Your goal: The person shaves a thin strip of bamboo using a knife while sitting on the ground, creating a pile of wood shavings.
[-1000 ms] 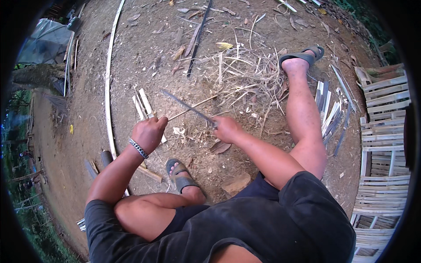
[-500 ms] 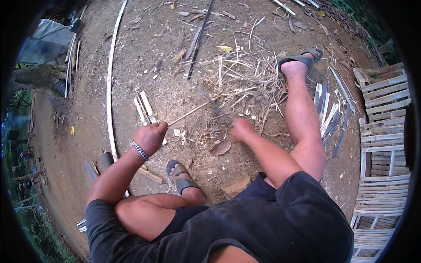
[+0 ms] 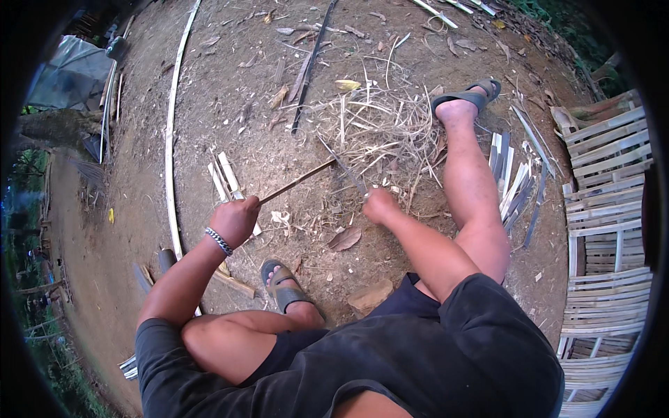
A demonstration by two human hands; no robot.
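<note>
My left hand [image 3: 234,219], a metal chain bracelet on its wrist, is closed round one end of a thin bamboo strip [image 3: 296,182]. The strip slants up to the right and shows a dark brown face. Its far end meets the blade of a long, narrow knife [image 3: 346,167]. My right hand [image 3: 381,207] grips that knife by its handle, which the fingers mostly hide. The blade points away and to the left, crossing the strip's tip. Beyond the blade lies a loose heap of pale curled shavings [image 3: 390,129].
Split pale sticks [image 3: 226,177] lie beyond my left hand. A long pale strip [image 3: 173,139] runs along the left, a dark one [image 3: 310,76] ahead. More split strips [image 3: 516,188] lie beside my right leg. A slatted bamboo bench [image 3: 606,202] stands at right; a stone [image 3: 371,296] sits between my feet.
The strip has turned from a pale, thin edge to a broader dark face. Its far end, which reached past the blade, now ends at it. Both hands keep their grip.
</note>
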